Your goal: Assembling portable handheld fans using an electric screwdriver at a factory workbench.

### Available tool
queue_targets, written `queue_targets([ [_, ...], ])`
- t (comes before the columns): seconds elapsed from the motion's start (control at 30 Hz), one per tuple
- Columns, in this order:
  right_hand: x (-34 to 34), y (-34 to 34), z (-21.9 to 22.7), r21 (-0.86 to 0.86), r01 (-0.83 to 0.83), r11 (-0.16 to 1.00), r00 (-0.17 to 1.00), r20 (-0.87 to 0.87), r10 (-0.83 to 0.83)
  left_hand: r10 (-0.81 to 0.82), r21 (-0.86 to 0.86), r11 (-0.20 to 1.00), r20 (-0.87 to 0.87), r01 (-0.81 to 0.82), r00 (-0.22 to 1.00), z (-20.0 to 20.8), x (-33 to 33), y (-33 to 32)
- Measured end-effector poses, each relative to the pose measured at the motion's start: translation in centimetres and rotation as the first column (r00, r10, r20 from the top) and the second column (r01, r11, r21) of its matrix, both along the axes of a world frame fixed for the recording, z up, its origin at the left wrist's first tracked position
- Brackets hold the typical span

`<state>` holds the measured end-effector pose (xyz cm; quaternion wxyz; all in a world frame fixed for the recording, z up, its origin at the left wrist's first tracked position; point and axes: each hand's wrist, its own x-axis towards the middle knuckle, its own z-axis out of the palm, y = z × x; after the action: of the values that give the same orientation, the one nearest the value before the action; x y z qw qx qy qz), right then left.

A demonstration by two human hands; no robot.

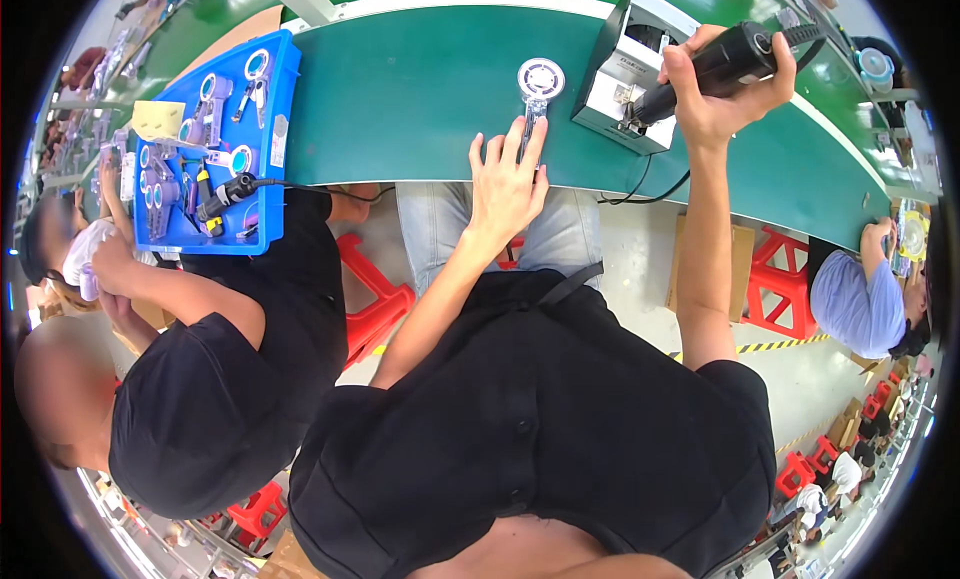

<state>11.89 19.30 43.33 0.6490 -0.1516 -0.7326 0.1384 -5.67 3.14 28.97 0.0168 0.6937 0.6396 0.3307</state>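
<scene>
One round-headed white-and-clear plastic device (pixel 541 80): on green worktop (pixel 420 89), by near edge; probably light, stiff; best held by handle (pixel 536 110).
Left hand (pixel 505 187): fingers spread against handle, unclenched.
Right hand (pixel 714 111): grasping black cylindrical corded driver (pixel 726 63).

Factory assembly floor: long green workbench (pixel 400 89), blue parts bin (pixel 275 194), red stools (pixel 375 324), yellow-black striped floor tape (pixel 785 345), several other people (pixel 858 304) nearby.
</scene>
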Motion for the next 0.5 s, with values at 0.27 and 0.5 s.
queue_targets([
  [0.27,0.0,0.5,1.2,-0.260,-0.126,0.957,0.992,-0.058,0.115,-0.020,0.059,0.998,-0.059,0.024,0.998,-0.6,0.2,0.6],
  [0.5,-1.4,-1.4,1.6,-0.385,-0.087,0.919,0.993,-0.107,0.049,-0.008,0.094,0.996,-0.001,0.008,1.000,-1.4,0.3,1.2],
])
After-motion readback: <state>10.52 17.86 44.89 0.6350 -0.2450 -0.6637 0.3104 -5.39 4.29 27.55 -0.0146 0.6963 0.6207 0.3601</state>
